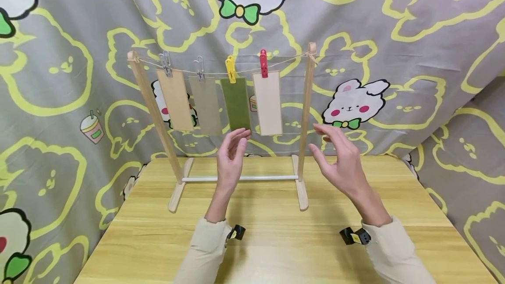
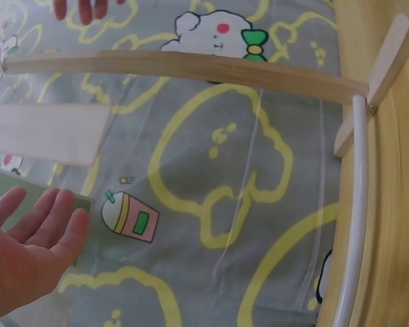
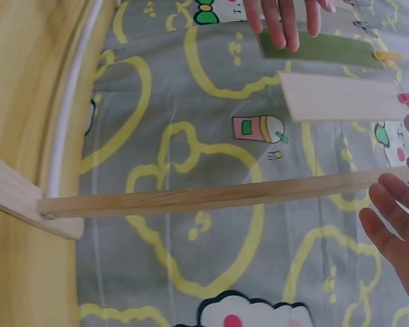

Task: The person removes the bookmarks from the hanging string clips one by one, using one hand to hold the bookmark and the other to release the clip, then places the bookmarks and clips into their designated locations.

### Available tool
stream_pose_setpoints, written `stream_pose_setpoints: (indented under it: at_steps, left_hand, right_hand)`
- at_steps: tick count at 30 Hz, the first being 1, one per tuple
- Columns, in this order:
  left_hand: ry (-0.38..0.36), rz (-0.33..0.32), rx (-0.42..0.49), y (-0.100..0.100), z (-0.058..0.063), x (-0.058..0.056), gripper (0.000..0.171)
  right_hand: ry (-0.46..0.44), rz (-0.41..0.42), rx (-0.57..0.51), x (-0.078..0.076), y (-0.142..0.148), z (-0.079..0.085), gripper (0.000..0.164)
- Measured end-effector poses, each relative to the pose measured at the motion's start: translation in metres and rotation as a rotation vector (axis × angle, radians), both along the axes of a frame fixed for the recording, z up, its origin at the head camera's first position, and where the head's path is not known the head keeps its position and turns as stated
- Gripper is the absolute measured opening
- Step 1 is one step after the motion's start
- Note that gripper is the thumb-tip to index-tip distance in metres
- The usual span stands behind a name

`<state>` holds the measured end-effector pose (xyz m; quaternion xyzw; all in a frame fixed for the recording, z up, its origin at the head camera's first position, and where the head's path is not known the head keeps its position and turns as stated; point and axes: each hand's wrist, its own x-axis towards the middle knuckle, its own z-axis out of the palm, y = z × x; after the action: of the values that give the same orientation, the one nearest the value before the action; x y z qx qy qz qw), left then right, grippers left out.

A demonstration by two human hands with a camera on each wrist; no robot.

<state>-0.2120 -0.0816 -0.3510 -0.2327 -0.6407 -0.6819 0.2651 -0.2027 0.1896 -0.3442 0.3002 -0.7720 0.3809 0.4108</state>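
Observation:
Four-cornered cards hang in a row from a string on a wooden frame: a tan card, a grey card, a green card and a cream card. Clear clips hold the first two, a yellow clothespin the green one, a red clothespin the cream one. My left hand, fingers loosely bent, is before the green card's lower edge; whether it touches is unclear. Beside the right post, my right hand is held up with relaxed fingers, holding nothing.
The frame's wooden feet stand on a wood-grain table, joined by a white rod. Close behind and at the sides hangs a grey curtain with yellow outlines and cartoon animals.

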Motion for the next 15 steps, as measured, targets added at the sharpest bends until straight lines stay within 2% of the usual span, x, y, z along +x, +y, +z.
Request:
stream_pose_setpoints:
  at_steps: [3, 9, 15]
  left_hand:
    - [-0.01, -0.01, 0.014, 0.001, -0.003, -0.003, 0.029]
    - [-0.013, 0.0, 0.039, -0.001, -0.021, -0.019, 0.028]
    - [-0.023, -0.019, 0.038, 0.004, -0.024, -0.025, 0.029]
  right_hand:
    - [0.026, 0.011, 0.018, -0.002, 0.0, 0.009, 0.048]
    - [0.022, 0.015, 0.082, -0.006, -0.002, 0.026, 0.048]
    - [0.035, 0.023, 0.083, -0.007, -0.003, 0.036, 0.046]
